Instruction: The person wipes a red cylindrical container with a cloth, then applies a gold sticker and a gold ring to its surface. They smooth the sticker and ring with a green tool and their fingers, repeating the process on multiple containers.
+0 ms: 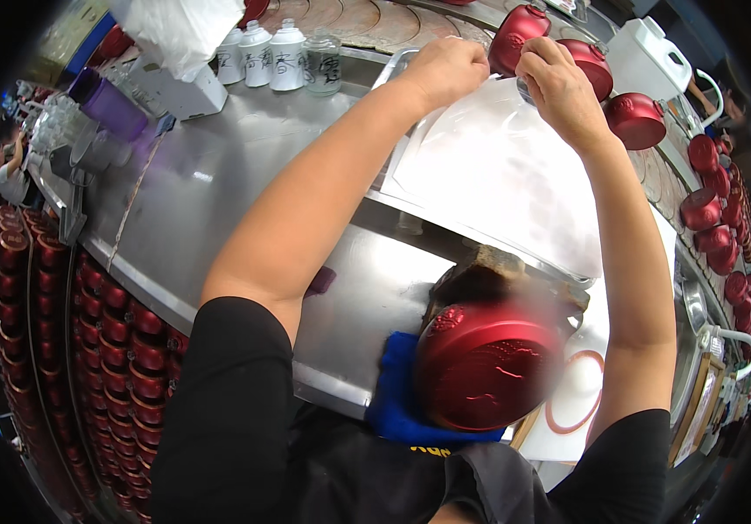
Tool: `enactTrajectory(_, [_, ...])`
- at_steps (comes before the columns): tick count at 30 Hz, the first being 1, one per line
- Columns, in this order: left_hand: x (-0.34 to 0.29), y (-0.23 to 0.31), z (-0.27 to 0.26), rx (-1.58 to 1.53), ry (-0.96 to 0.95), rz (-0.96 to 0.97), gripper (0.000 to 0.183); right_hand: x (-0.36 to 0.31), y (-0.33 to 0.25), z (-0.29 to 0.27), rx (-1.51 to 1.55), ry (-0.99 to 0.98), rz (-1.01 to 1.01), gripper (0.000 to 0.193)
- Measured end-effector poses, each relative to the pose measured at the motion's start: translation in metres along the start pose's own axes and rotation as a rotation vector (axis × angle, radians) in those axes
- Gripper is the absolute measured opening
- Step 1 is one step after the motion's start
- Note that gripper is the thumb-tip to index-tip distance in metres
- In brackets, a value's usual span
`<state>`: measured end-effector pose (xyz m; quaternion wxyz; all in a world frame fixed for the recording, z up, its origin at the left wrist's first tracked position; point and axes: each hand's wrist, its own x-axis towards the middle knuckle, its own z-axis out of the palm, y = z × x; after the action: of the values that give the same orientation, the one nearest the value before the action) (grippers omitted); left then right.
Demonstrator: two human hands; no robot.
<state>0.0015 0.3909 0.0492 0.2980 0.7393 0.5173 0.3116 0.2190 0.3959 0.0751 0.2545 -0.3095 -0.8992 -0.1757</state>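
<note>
Racks of stacked red pots [135, 375] fill the lower left of the frame, and a row of white bottles [286, 57] stands at upper left, well apart from the hands, so the work has room on that side. At upper centre the left hand [447, 72] has its fingers curled in close together; their tips are hidden, and I cannot tell whether they have hold of anything. At lower centre a large red pot [485, 362] rests by the blue cloth [393, 389], under the forearms; keeping the elbows raised should spare its glossy coat a knock. Between the hands, at top centre, stands a tilted red pot [520, 37], best steadied lightly, since its finish would likely mark. Below it spreads a pale sheet [502, 166], a surface to keep clean. The right hand [563, 92] has its fingers bent and nearly together over a small greyish piece [525, 91]; whether they grip it I cannot tell. A soft, even touch suits the crowded red pots [636, 122] at upper right.
</note>
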Motion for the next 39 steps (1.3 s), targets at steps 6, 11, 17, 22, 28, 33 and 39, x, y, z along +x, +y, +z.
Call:
enactTrajectory(6, [-0.017, -0.004, 0.001, 0.183, 0.141, 0.072, 0.03, -0.046, -0.014, -0.038, 0.079, -0.076, 0.023, 0.01])
enactTrajectory(11, [-0.063, 0.01, -0.014, 0.233, -0.198, 0.012, 0.034, -0.121, -0.022, -0.116, 0.096, -0.458, 0.231, 0.008])
enactTrajectory(17, [-0.109, 0.037, -0.003, 0.15, -0.383, 0.105, 0.038, -0.109, -0.036, -0.143, -0.099, -0.521, 0.275, 0.038])
enactTrajectory(22, [-0.129, 0.043, 0.003, 0.091, -0.337, 0.167, 0.036, -0.074, -0.064, -0.083, -0.026, -0.634, 0.216, 0.062])
enactTrajectory(28, [-0.148, 0.029, -0.006, 0.035, -0.272, 0.044, 0.037, -0.085, -0.057, -0.063, 0.062, -0.449, 0.204, 0.025])
enactTrajectory(33, [-0.148, 0.027, 0.0, 0.037, -0.309, 0.174, 0.033, -0.078, -0.022, -0.056, 0.34, -0.298, 0.228, 0.015])
enactTrajectory(39, [-0.139, 0.031, -0.003, 0.056, -0.283, 0.133, 0.033, -0.099, 0.05, -0.1, 0.965, -0.281, 0.522, 0.023])
